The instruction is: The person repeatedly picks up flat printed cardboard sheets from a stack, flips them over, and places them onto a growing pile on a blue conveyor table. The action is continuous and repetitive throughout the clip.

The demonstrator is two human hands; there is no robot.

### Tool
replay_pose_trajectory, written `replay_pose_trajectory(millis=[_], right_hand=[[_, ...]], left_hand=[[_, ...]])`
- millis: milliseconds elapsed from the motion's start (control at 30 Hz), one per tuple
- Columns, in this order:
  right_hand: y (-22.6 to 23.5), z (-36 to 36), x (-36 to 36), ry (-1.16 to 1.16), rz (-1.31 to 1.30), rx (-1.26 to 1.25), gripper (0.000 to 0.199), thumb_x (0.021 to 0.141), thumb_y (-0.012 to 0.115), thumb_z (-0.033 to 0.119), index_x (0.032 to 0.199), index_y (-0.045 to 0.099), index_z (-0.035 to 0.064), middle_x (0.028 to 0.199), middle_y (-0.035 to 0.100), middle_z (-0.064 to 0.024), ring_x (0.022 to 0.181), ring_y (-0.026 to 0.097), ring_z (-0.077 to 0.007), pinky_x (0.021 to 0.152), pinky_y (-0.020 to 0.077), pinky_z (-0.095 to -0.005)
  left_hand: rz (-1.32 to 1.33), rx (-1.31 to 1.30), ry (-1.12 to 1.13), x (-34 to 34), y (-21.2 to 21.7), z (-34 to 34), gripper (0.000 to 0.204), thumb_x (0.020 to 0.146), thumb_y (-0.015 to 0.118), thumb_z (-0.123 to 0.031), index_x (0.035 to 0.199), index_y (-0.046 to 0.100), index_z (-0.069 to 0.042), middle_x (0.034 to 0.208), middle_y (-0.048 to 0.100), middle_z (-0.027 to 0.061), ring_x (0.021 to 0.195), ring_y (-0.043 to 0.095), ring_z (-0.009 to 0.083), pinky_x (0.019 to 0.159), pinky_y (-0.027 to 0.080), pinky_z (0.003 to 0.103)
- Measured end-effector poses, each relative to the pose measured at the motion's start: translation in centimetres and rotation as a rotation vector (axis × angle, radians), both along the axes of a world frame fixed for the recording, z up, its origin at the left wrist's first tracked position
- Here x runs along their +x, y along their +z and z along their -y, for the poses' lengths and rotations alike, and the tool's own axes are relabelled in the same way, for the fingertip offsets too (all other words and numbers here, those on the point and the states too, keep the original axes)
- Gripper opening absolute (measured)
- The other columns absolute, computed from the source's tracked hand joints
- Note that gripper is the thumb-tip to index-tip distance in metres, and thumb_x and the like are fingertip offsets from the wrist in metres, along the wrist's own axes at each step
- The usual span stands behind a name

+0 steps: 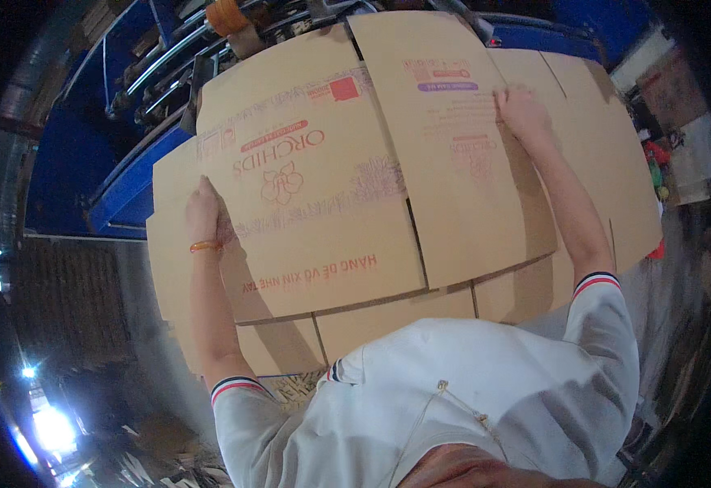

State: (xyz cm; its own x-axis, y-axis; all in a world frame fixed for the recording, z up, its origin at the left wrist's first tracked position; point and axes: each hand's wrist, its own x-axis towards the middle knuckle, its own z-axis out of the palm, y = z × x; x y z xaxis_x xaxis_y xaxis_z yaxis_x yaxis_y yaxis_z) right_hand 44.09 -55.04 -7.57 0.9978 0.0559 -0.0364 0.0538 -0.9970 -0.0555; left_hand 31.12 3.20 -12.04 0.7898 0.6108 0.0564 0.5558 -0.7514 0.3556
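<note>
A flat, unfolded cardboard carton (307, 236) with red and purple print lies before me, with dark slots between its panels. At its left edge my left hand (203, 213) is closed, thumb on top, the other fingers mostly hidden. My right hand (525, 118) is closed on the right edge, farther from me, fingertips curled onto the print. Beneath this carton spreads a wider layer of plain brown cardboard (616, 175), showing past it on both sides and along the near edge.
Blue machinery (132, 191) with metal rods (168, 69) and an orange roller (227, 16) stands beyond the cardboard, at the far left. Cardboard scraps (294, 390) lie below the near edge. A bright light (53, 429) glares at lower left.
</note>
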Motion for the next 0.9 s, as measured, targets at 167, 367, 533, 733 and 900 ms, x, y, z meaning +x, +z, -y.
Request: replay_pose_trajectory(millis=[167,367,533,733,900], right_hand=[[-6.0,-1.3,-15.2,0.333,0.297,0.203,0.061,0.09,0.054,0.039,0.141,0.042,0.0075,0.152,0.029,-0.0179,0.139,0.028,-0.0363,0.111,0.0189,-0.0578],[-4.0,-1.1,-24.8,0.498,0.199,0.095,0.072,0.082,0.057,0.056,0.14,0.045,0.0141,0.152,0.031,-0.0117,0.137,0.031,-0.0334,0.11,0.024,-0.0569],[-5.3,-1.0,-19.3,0.487,0.294,0.081,0.074,0.079,0.057,0.06,0.139,0.046,0.0182,0.151,0.034,-0.0094,0.135,0.034,-0.032,0.108,0.0277,-0.0548],[-4.4,-4.0,-9.2,0.507,0.415,0.106,0.066,0.083,0.058,0.054,0.138,0.047,0.019,0.146,0.04,-0.0099,0.135,0.035,-0.0311,0.108,0.0296,-0.0521],[-4.6,-4.8,-3.6,0.388,0.511,0.108,0.061,0.092,0.051,0.047,0.141,0.043,0.0117,0.147,0.039,-0.0132,0.136,0.033,-0.033,0.11,0.0275,-0.0496]], left_hand=[[0.19,0.159,-0.412,-8.7,-1.5,6.9,0.067,0.09,0.059,-0.038,0.135,0.04,0.007,0.136,0.039,0.0362,0.127,0.04,0.0482,0.104,0.036,0.051],[0.023,0.226,-0.855,-18.8,0.6,15.8,0.087,0.074,0.062,-0.066,0.141,0.043,-0.014,0.15,0.031,0.0182,0.139,0.027,0.0385,0.11,0.02,0.063],[0.111,0.336,-0.951,-13.2,-0.3,14.8,0.092,0.068,0.062,-0.071,0.138,0.047,-0.014,0.147,0.038,0.0135,0.137,0.032,0.0343,0.111,0.02,0.06],[0.235,0.382,-0.946,-3.5,0.7,12.4,0.083,0.072,0.066,-0.064,0.136,0.05,-0.014,0.143,0.044,0.0124,0.135,0.036,0.0317,0.111,0.022,0.06],[0.267,0.471,-0.734,0.9,2.3,11.9,0.068,0.082,0.063,-0.054,0.135,0.05,-0.013,0.143,0.043,0.0142,0.134,0.037,0.0302,0.111,0.021,0.059]])
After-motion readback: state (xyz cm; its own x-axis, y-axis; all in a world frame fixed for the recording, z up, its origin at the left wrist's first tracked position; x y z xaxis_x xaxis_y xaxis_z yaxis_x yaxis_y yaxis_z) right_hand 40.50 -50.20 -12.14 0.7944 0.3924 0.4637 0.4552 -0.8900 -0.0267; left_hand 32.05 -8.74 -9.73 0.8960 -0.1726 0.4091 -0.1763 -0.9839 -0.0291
